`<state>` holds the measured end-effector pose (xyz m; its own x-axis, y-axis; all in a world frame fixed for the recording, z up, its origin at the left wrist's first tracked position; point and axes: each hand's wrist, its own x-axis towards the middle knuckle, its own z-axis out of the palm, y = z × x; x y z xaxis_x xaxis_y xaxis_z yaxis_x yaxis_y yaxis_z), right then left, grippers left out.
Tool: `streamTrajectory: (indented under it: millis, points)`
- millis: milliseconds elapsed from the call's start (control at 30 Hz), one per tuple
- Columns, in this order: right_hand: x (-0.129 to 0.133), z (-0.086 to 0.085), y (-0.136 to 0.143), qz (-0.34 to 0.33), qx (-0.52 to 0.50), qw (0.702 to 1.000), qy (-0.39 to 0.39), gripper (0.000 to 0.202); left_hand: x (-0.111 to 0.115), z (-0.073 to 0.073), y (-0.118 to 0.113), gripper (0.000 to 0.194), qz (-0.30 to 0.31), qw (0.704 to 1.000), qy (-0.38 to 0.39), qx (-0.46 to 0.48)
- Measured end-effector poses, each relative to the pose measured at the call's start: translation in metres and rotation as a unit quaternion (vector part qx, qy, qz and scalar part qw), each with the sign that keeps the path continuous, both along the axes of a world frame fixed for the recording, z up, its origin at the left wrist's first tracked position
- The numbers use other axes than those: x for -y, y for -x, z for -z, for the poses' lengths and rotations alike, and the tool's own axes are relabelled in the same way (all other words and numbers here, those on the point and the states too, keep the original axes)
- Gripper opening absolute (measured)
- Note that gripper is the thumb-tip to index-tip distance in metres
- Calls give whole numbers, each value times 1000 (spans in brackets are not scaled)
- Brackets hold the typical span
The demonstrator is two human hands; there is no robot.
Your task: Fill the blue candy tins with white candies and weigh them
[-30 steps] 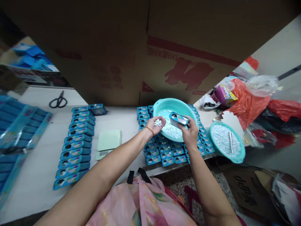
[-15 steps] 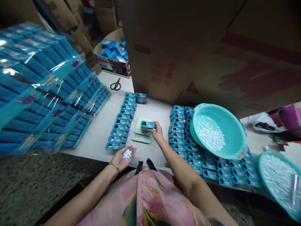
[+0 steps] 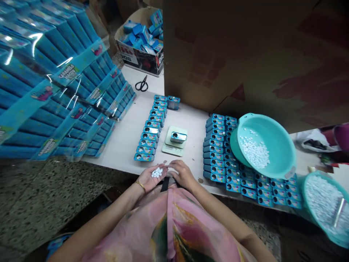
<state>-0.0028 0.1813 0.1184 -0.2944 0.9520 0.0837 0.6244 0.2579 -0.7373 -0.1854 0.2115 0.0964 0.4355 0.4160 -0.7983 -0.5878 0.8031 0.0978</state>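
A big brown cardboard wall (image 3: 212, 54) stands at the back of the white table (image 3: 192, 127). On the left is a huge pile of blue packs (image 3: 54, 91) in shiny clear wrap. The right rows of boxes (image 3: 216, 160) are packed close together, and the green-blue bowl (image 3: 279, 145) sits over some of them with white bits inside. The other bowl (image 3: 324, 233) is full of white bits, with a silver tube (image 3: 339, 212) lying in it. An open carton (image 3: 141, 60) at the back holds a jumble of blue boxes. The left row of boxes (image 3: 148, 136) goes along the table, near the scale. The left hand (image 3: 154, 176) is palm up, fingers spread out, holding a little heap. The right hand (image 3: 181, 174) is close beside it, fingers softly bent and thumb apart. The pale green scale (image 3: 172, 149) is just past the hands. Black scissors (image 3: 141, 85) lie farther back. One small blue box (image 3: 178, 137) sits on the scale, its dark round hole facing up. The white bits (image 3: 157, 172), the tiniest things, lie in the left palm.
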Motion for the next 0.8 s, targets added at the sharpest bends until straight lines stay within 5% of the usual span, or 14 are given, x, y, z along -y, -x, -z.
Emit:
streamTrajectory:
  millis: [400,800]
  points:
    - [0,7,17,-137,148,979,8,26,9,2,-4,36,83,994,-56,45]
    - [-10,-2,12,-111,150,982,43,19,-2,-5,-15,30,62,995,-7,78]
